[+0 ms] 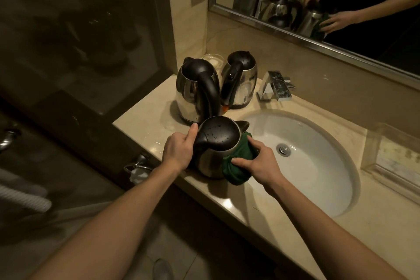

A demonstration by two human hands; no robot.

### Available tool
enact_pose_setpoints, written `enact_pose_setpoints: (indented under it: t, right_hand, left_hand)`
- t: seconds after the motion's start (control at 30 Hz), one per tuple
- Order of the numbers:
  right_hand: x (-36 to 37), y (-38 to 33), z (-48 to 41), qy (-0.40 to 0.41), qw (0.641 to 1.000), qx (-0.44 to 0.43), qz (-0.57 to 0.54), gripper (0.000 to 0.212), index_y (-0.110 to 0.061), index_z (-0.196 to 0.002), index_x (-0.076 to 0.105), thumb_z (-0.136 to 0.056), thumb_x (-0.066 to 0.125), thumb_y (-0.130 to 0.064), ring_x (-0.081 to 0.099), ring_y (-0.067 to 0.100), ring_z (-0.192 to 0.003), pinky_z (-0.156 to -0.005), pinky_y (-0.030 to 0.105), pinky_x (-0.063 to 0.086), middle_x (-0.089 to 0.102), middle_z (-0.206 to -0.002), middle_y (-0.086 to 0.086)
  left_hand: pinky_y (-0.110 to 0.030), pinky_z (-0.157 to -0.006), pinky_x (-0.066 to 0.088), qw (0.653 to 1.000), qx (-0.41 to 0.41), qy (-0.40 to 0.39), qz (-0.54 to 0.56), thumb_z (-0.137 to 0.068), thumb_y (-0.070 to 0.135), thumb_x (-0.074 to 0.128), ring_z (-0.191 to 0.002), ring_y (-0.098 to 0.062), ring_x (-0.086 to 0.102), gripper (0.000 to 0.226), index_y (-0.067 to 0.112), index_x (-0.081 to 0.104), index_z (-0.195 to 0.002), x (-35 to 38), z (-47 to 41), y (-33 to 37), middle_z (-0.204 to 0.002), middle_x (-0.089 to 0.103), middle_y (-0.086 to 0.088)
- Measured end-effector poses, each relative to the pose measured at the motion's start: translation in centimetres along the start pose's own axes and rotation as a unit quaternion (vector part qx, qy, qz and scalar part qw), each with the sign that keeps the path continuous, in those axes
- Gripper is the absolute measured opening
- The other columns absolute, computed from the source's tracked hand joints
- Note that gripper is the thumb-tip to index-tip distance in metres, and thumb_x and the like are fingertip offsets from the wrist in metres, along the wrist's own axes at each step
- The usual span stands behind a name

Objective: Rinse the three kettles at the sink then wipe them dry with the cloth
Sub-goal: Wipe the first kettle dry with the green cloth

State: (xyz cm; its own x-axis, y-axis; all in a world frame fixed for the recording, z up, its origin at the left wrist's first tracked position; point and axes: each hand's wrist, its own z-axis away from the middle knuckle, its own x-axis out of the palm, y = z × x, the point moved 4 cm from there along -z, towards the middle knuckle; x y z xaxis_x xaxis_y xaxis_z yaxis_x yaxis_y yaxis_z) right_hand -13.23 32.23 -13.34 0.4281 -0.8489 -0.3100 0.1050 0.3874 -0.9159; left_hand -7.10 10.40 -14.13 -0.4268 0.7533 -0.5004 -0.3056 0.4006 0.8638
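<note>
1. Near kettle: stainless steel body and black lid beaded with droplets; it stands upright on the beige counter at the left rim of the sink.
2. Left hand: clenched around this kettle's black handle, thumb resting against the lid edge.
3. Right hand: grasps a bunched green cloth and presses it against the kettle's right side.
4. Rear-left kettle and rear-right kettle: upright, just beside each other, behind the near one.
5. Chrome faucet: behind the basin, below the mirror.
</note>
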Motion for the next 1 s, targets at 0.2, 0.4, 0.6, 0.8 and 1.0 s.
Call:
enact_pose_setpoints:
  t: [0.2,0.4,0.6,0.8,1.0]
  right_hand:
    - [0.6,0.7,0.2,-0.028,0.999,0.022,-0.031,0.084,-0.017,-0.144,0.040,-0.071,0.080,-0.002,0.058,-0.002,-0.094,-0.086,0.019,0.048,0.056,-0.107,-0.018]
    - [1.5,2.9,0.6,-0.055,0.992,0.091,-0.061,0.078,-0.013,-0.145,0.038,-0.077,0.074,0.001,0.060,0.001,-0.089,-0.092,0.031,0.050,0.057,-0.102,-0.019]
    - [1.6,1.8,2.2,0.067,0.996,0.052,-0.041,0.065,-0.016,-0.126,0.061,-0.066,0.086,-0.014,0.066,0.010,-0.096,-0.088,0.032,0.055,0.067,-0.101,-0.011]
    - [1.3,-2.4,4.5,0.144,0.988,-0.054,0.025,0.065,-0.020,-0.125,0.062,-0.065,0.085,-0.027,0.060,0.009,-0.104,-0.091,0.035,0.054,0.064,-0.112,-0.004]
    - [2.5,-9.3,1.5,0.113,0.968,-0.121,0.191,0.092,-0.020,-0.147,0.034,-0.070,0.082,-0.033,0.038,0.010,-0.127,-0.110,0.028,0.035,0.040,-0.139,-0.003]
  left_hand:
    - [-0.047,-0.056,0.044,1.000,0.008,-0.005,0.006,-0.089,0.064,0.033,-0.053,-0.029,0.052,0.068,0.015,0.044,-0.044,-0.2,0.2,0.2,-0.048,0.048,-0.007]
    - [-0.036,-0.057,0.039,1.000,0.007,-0.002,0.017,-0.091,0.059,0.033,-0.054,-0.028,0.052,0.066,0.014,0.048,-0.045,0.0,0.1,0.0,-0.049,0.050,-0.006]
    - [-0.037,-0.056,0.041,1.000,0.016,-0.006,0.013,-0.089,0.059,0.030,-0.054,-0.029,0.054,0.066,0.013,0.049,-0.047,0.0,0.2,0.1,-0.049,0.050,-0.006]
    - [-0.034,-0.054,0.034,1.000,0.022,-0.003,-0.003,-0.106,0.043,0.036,-0.051,-0.023,0.048,0.066,0.015,0.044,-0.046,0.0,0.2,0.0,-0.049,0.047,-0.004]
    - [-0.035,-0.052,0.024,1.000,0.024,0.004,-0.016,-0.104,0.043,0.037,-0.051,-0.020,0.043,0.064,0.017,0.041,-0.046,0.0,0.2,0.1,-0.050,0.044,-0.002]
